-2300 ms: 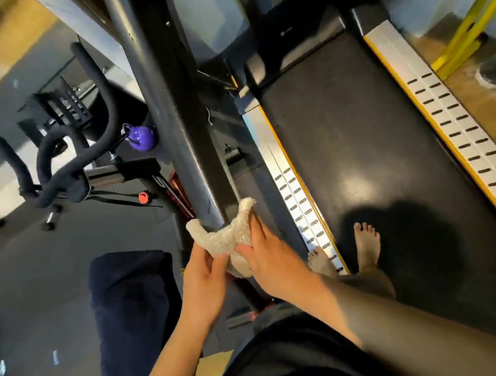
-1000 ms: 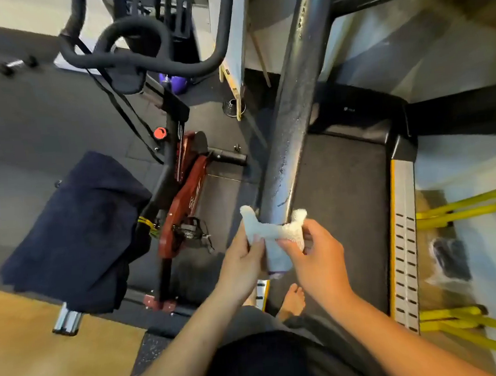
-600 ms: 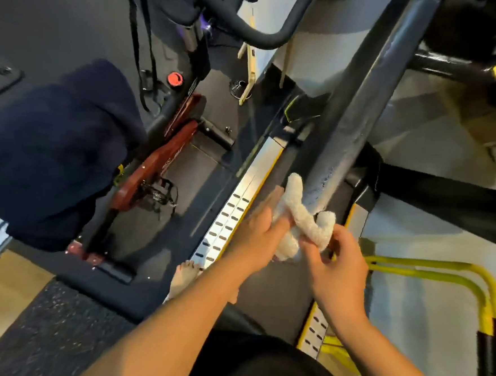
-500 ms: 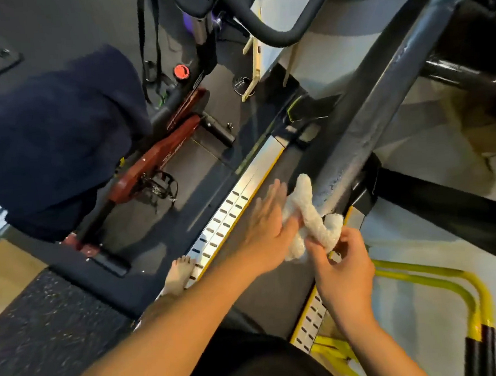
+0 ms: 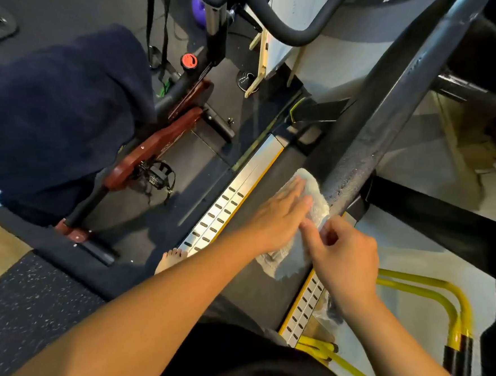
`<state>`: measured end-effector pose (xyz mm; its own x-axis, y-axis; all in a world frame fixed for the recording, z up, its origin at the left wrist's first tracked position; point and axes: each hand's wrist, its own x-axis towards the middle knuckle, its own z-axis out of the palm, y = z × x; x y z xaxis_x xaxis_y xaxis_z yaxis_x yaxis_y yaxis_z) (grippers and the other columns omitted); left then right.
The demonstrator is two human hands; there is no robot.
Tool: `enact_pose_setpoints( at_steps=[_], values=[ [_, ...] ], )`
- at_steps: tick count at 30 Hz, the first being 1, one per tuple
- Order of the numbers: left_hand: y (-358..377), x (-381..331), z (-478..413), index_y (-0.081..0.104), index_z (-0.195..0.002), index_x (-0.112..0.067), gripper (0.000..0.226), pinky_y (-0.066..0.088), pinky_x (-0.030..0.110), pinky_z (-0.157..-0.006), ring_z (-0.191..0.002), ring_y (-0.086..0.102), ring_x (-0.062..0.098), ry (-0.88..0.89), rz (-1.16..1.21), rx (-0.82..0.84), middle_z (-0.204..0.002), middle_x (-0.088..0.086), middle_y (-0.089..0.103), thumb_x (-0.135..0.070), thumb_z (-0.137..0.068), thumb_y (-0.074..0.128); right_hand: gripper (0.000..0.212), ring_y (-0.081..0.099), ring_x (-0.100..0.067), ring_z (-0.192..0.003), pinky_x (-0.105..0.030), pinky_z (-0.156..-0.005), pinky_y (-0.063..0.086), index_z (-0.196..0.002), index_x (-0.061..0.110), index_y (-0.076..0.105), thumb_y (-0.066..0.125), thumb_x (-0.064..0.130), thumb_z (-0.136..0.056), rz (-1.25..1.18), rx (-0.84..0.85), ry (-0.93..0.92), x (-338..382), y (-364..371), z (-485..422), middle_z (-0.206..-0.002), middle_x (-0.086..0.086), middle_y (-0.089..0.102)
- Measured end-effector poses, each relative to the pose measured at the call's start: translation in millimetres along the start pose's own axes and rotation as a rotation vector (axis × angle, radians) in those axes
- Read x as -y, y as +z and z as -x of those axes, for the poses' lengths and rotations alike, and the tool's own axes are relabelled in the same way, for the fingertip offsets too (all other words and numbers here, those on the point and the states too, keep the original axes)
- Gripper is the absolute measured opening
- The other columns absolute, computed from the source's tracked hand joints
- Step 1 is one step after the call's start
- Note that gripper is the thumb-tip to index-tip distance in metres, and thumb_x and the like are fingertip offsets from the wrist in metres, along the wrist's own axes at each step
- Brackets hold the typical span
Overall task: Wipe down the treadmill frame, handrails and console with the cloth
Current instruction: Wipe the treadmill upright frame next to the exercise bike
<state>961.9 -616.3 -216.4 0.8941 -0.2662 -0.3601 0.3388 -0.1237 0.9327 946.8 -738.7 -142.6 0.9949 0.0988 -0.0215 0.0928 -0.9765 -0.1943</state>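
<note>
A thick dark treadmill handrail point(image 5: 382, 111) runs diagonally from the upper right down to the middle. A pale fluffy cloth point(image 5: 315, 203) is wrapped over its lower end, and part of it hangs down below. My left hand point(image 5: 278, 218) lies flat on the cloth with fingers stretched out, pressing it against the rail. My right hand point(image 5: 342, 257) pinches the cloth's lower right edge. Below lie the black treadmill belt point(image 5: 248, 290) and its silver slotted side rails point(image 5: 222, 210).
An exercise bike point(image 5: 155, 144) with a dark blue towel point(image 5: 53, 113) draped over it stands at the left. Yellow tubing point(image 5: 451, 305) is at the lower right. My bare foot point(image 5: 169, 258) rests by the left side rail. A purple kettlebell point(image 5: 199, 6) sits at the top.
The view swung round the handrail. My left hand flattened out over the cloth, which spread from a bunched wrap into a wider sheet; my right hand shifted to its lower edge.
</note>
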Motion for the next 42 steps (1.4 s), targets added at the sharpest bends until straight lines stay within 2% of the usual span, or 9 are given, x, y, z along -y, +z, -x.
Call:
enact_pose_setpoints(
  at_steps=[3,6,10,15,21,27,31,34,42],
  values=[
    [-1,-3,-4,0.012,-0.157,-0.027,0.051,0.002,0.024,-0.119,-0.149,0.004,0.003,-0.013,0.083,-0.018,-0.164,-0.013,0.007,-0.039,-0.108,0.018,0.05,0.039,-0.002,-0.046,-0.022,-0.044,0.026,-0.057,0.019,0.043,0.058,0.056,-0.087,0.088,0.027,0.045,11,-2,-13,-0.048,0.007,0.047],
    [8,2,17,0.006,-0.156,-0.034,0.05,-0.001,0.023,-0.121,-0.148,-0.001,-0.002,-0.005,0.016,-0.042,-0.162,-0.02,0.001,-0.035,-0.108,0.02,0.051,0.037,-0.006,-0.042,-0.022,-0.043,0.023,-0.055,0.022,0.037,0.055,0.057,-0.087,0.116,0.047,0.012,4,-3,6,-0.044,0.008,0.041],
    [15,13,37,-0.001,-0.153,-0.043,0.053,0.002,0.03,-0.122,-0.147,-0.006,-0.006,-0.026,-0.058,-0.003,-0.16,-0.027,-0.007,-0.035,-0.107,0.023,0.052,0.04,-0.013,-0.04,-0.023,-0.042,0.023,-0.053,0.025,0.032,0.056,0.058,-0.086,0.128,0.105,0.044,-19,1,31,-0.041,0.008,0.037],
    [3,-1,-5,0.009,-0.153,-0.05,0.057,0.012,0.041,-0.122,-0.15,0.007,0.005,-0.069,0.027,0.002,-0.16,-0.029,-0.002,-0.046,-0.098,0.026,0.053,0.04,-0.013,-0.042,-0.026,-0.042,0.027,-0.053,0.021,0.036,0.053,0.057,-0.088,0.093,0.128,0.026,-9,4,15,-0.041,0.006,0.038],
    [5,3,-13,0.011,-0.155,-0.043,0.051,0.008,0.037,-0.123,-0.15,0.009,0.006,-0.082,0.183,-0.021,-0.163,-0.019,0.006,-0.046,-0.105,0.023,0.053,0.042,-0.008,-0.05,-0.026,-0.045,0.029,-0.057,0.018,0.04,0.049,0.056,-0.091,0.089,0.157,0.084,5,-1,-4,-0.049,0.003,0.047],
    [15,-2,27,-0.006,-0.156,-0.037,0.06,0.015,0.044,-0.121,-0.151,0.007,0.018,-0.174,-0.175,-0.017,-0.165,-0.011,0.0,-0.053,-0.103,0.018,0.049,0.045,-0.008,-0.049,-0.028,-0.044,0.026,-0.059,0.022,0.04,0.049,0.058,-0.09,0.104,0.219,0.093,-14,-11,22,-0.049,0.005,0.046],
    [19,-16,11,0.004,-0.157,-0.017,0.064,0.016,0.042,-0.121,-0.151,0.006,0.022,-0.135,-0.297,-0.11,-0.165,0.003,0.011,-0.048,-0.104,0.022,0.048,0.042,-0.014,-0.052,-0.032,-0.052,0.036,-0.061,0.012,0.05,0.058,0.05,-0.089,-0.183,0.189,0.19,-31,-14,4,-0.053,-0.002,0.048],
    [22,-30,-12,0.006,-0.157,-0.01,0.068,0.017,0.042,-0.121,-0.15,0.009,0.026,-0.088,-0.313,-0.136,-0.164,0.009,0.013,-0.048,-0.104,0.024,0.046,0.04,-0.013,-0.053,-0.031,-0.053,0.035,-0.064,0.009,0.052,0.059,0.046,-0.091,-0.251,0.113,0.256,-39,-17,-17,-0.056,-0.003,0.046],
    [41,-16,33,-0.02,-0.154,-0.017,0.068,0.001,0.031,-0.12,-0.151,-0.01,0.016,-0.062,-0.345,-0.162,-0.163,0.0,-0.021,-0.042,-0.105,0.021,0.047,0.038,-0.013,-0.052,-0.033,-0.052,0.034,-0.065,0.005,0.048,0.057,0.043,-0.092,-0.324,0.15,0.231,-50,-5,11,-0.055,-0.004,0.043]
  ],
)
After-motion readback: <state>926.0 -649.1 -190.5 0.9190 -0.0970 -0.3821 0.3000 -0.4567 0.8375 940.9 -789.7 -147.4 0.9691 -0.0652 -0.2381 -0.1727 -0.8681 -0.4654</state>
